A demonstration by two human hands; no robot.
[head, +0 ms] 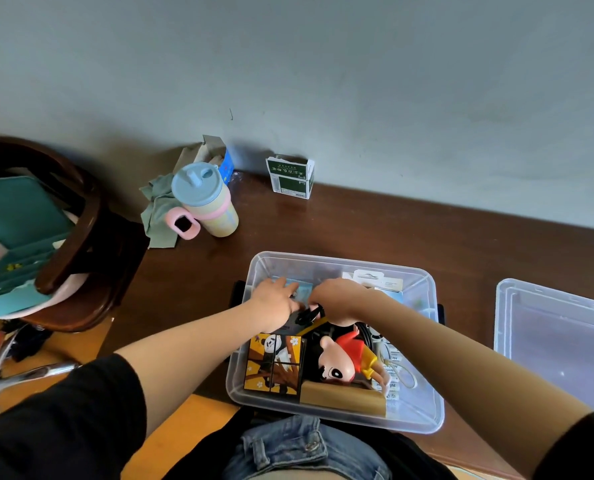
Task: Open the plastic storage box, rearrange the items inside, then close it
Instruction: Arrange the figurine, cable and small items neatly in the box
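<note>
Now both hands (306, 303) in box (423, 415) — lid (565, 341) off.

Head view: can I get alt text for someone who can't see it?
Both hands, left and right, reach into an open clear box on a brown table, handling a black item among a panda cube and a red-shirted figure. The lid lies to the right; a cup stands behind.

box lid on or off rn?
Off. The lid lies flat on the table to the right of the box, whose top is open, with both hands inside it.
</note>
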